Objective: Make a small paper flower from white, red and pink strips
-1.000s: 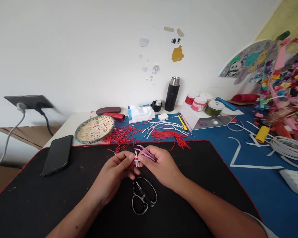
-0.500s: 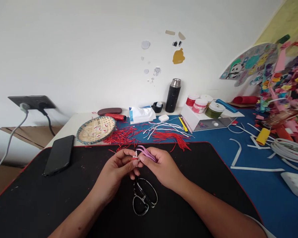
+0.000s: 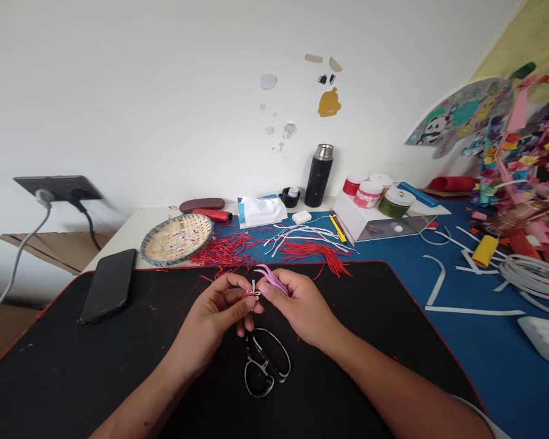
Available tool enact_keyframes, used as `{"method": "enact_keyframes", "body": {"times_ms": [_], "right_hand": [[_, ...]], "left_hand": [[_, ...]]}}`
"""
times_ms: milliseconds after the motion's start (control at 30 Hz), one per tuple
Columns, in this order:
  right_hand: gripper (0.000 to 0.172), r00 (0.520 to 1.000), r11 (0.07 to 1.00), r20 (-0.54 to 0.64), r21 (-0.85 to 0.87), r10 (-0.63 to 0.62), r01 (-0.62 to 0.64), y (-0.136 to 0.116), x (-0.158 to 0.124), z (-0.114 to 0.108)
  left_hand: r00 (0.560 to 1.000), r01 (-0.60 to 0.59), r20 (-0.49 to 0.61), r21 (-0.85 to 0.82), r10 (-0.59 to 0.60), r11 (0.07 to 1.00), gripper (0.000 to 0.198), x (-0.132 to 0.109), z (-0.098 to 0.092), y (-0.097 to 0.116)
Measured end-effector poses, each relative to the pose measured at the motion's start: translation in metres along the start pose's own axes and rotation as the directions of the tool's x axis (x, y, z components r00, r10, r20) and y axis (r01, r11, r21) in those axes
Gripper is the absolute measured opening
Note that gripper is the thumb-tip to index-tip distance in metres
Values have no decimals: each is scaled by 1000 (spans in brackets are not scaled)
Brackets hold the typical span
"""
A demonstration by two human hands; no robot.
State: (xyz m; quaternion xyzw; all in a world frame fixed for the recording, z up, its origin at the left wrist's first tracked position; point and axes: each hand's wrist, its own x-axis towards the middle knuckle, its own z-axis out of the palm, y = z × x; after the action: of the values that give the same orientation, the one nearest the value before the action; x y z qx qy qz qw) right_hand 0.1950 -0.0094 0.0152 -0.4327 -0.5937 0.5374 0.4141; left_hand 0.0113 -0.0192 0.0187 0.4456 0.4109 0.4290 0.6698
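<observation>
Between the thumb and fingers of my left hand (image 3: pixel 224 308) is a small knotted piece of white and red cord (image 3: pixel 253 292), with white loops standing up from it. My right hand (image 3: pixel 304 308) is closed around purple tweezers (image 3: pixel 273 279), whose curved tips point up and left. Its thumb and fingertip are at the right side of the cord; whether they pinch it I cannot tell. Below both hands, black-handled scissors (image 3: pixel 266 366) lie on the black mat (image 3: pixel 348 390), their blades partly hidden by my left hand.
A phone (image 3: pixel 107 286) lies left on the mat. Behind it are a woven basket (image 3: pixel 178 241), red cords (image 3: pixel 229 249), white cords (image 3: pixel 302 235) and a black thermos (image 3: pixel 319 177). Paint jars (image 3: pixel 368 194) stand on a white box (image 3: pixel 361 222). Paper strips (image 3: pixel 473 311) lie at right.
My right thumb and fingers have shifted slightly up from the knot, and the tweezers moved a little right with them. My left hand keeps its hold on the cord.
</observation>
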Motion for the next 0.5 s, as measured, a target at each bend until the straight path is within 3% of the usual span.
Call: {"method": "enact_keyframes", "body": {"times_ms": [200,500], "right_hand": [[28,1000,1000,3,-10,7,-7,1,0,0],[27,1000,1000,-7,1,19,-19,2,1,-1]], "left_hand": [[996,40,76,57,-44,998,34,-1,0,-1],[997,33,65,19,-34,999,35,0,1,-3]]}}
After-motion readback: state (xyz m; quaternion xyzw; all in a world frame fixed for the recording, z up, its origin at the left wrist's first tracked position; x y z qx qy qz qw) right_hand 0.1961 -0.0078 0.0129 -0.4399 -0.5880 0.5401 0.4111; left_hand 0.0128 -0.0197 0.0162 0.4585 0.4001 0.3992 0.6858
